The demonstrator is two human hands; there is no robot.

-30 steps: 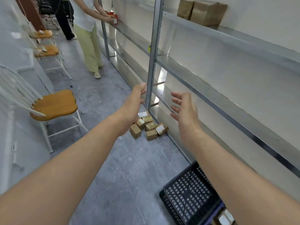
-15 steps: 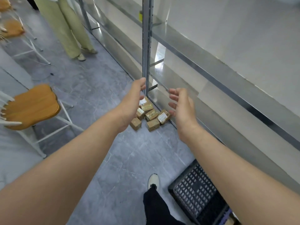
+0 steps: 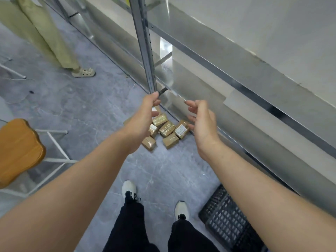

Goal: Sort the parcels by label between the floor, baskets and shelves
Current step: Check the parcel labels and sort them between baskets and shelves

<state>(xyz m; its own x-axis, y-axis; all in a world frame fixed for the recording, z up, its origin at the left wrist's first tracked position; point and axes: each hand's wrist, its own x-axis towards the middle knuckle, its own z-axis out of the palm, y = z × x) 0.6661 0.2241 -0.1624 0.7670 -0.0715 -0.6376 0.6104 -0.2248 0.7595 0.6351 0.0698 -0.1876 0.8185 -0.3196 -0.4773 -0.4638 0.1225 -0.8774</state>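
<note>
Both arms are stretched forward; the left hand and right hand are held apart, palms facing, fingers loosely curled, nothing gripped.

head cam | I have one wide-angle view from the wearer's head | faces forward and steeply down along the floor | wearer's shoes at bottom edge, parcels farther ahead mid-frame | shelves close along the right

Grey floor — parcels, basket
</note>
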